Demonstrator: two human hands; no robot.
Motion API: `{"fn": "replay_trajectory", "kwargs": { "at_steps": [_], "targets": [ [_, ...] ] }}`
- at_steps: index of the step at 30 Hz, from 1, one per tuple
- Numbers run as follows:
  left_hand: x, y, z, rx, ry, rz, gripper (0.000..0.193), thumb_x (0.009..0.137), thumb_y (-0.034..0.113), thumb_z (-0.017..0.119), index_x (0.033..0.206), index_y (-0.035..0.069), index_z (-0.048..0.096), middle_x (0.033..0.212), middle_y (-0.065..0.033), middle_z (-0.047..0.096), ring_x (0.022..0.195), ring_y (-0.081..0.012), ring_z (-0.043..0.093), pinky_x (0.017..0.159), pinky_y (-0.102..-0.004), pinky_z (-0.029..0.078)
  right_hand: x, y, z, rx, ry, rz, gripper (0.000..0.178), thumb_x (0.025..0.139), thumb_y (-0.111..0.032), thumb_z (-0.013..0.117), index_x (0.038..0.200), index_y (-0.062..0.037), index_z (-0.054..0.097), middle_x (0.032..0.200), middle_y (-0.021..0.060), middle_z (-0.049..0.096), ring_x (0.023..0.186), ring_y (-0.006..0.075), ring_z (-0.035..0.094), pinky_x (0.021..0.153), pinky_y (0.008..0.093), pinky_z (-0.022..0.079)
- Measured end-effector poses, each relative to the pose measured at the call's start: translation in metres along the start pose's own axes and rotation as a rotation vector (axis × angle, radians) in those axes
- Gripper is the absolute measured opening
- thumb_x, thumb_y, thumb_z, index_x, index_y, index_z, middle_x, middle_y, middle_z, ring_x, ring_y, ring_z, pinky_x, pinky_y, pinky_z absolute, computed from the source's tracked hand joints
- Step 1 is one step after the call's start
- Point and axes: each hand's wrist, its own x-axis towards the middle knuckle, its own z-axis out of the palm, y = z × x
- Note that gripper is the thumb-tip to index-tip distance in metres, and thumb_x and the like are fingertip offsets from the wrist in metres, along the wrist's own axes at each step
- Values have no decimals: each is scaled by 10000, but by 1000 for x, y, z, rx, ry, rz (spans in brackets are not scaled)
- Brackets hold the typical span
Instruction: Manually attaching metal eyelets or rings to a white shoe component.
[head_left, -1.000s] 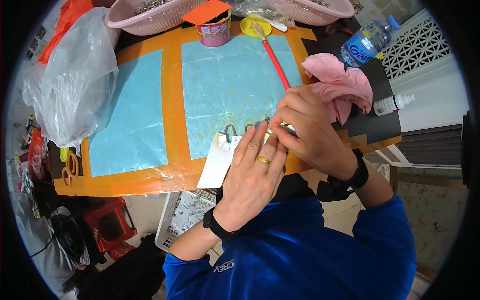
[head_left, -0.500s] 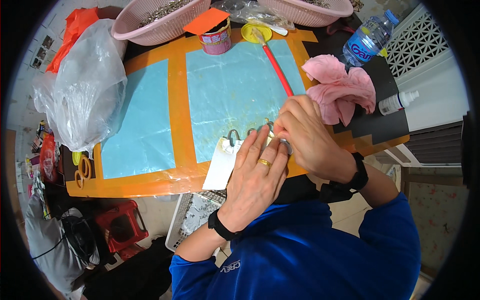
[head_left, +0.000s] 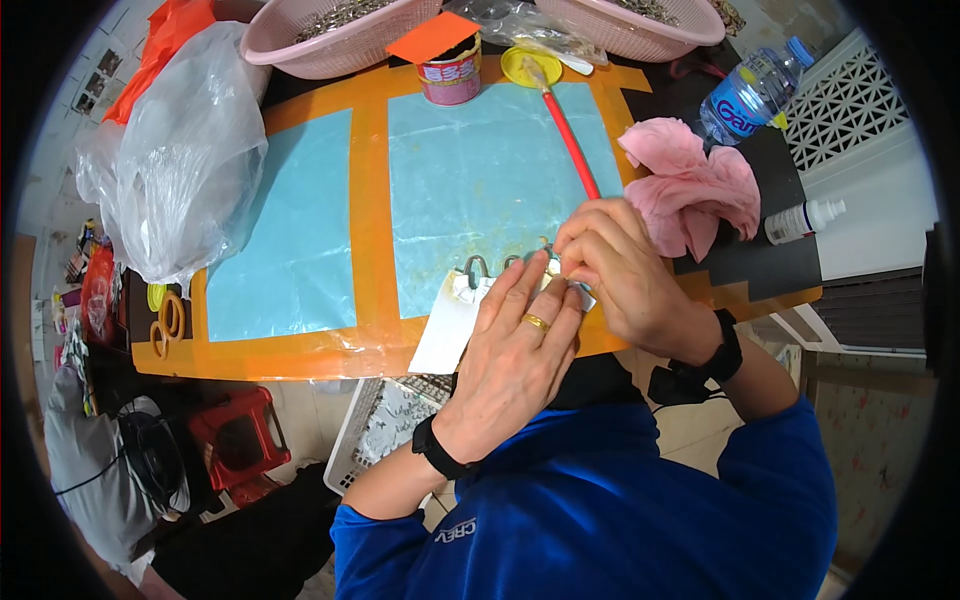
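At the table's front edge lies a white paper or fabric piece [head_left: 440, 335]. Along its upper edge stand curved metal hooks [head_left: 476, 266], partly covered by my fingers. My left hand [head_left: 525, 325] rests flat across it, fingers stretched out and close together. Beside it my right hand [head_left: 622, 262] is closed in a pinch over the piece's right end; what lies between the fingertips is hidden. A red-handled brush [head_left: 570, 143] reaches from a yellow lid [head_left: 531, 68] to my right knuckles. I cannot tell whether the hand touches its handle.
A pink tin [head_left: 450, 82] under orange card stands behind the blue, orange-taped work surface [head_left: 470, 170]. Pink baskets [head_left: 345, 50] of metal pieces line the back. At right are a pink cloth [head_left: 695, 190], a water bottle [head_left: 750, 95] and a white bottle [head_left: 803, 221]; at left, plastic bags [head_left: 190, 150] and scissors [head_left: 170, 322].
The whole view has shifted slightly, so the table's things sit a little to the right. Both hands keep nearly the same places on the white piece.
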Motion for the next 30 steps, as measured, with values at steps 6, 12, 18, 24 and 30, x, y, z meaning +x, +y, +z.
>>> {"fn": "replay_trajectory", "kwargs": {
  "at_steps": [6, 12, 18, 24, 30],
  "targets": [
    [1, 1, -6, -12, -45, -12, 453, 887, 58, 800, 1321, 17, 677, 1372, -165, 670, 1444, -382, 563, 1250, -556, 392, 4, -3, -15, 221, 61, 141, 182, 940, 4, 637, 1121, 1, 626, 1247, 166, 650, 1162, 355, 591, 1017, 445, 464],
    [2, 1, -6, -84, -14, -34, 548, 834, -124, 695, 1360, 1, 609, 1348, -177, 686, 1423, -410, 588, 1243, -574, 397, 8, -1, -20, 5, -7, -14, 253, 890, 3, 701, 1143, -16, 709, 1183, 128, 644, 1119, 331, 604, 949, 445, 479],
    [5, -1, -7, -114, 20, -70, 569, 799, -195, 602, 1339, -14, 603, 1304, -182, 710, 1409, -391, 610, 1240, -574, 404, 8, 11, -14, -45, -21, -102, 154, 848, -29, 764, 999, -58, 758, 1092, 71, 646, 1067, 276, 622, 895, 412, 481],
    [5, -1, -8, -85, -13, -67, 567, 808, -199, 591, 1341, -7, 607, 1307, -177, 713, 1412, -374, 613, 1247, -573, 403, 13, 18, -15, -67, -20, -175, 103, 839, -58, 775, 927, -52, 721, 1016, 56, 652, 1006, 252, 632, 864, 399, 477],
    [7, 1, -10, -95, 6, -65, 461, 879, -100, 661, 1335, -60, 610, 1234, -220, 715, 1371, -398, 625, 1236, -542, 418, 9, 16, -14, -44, -14, -191, 121, 846, -60, 765, 923, -33, 676, 991, 73, 658, 995, 263, 648, 829, 397, 497]
  ]
}}
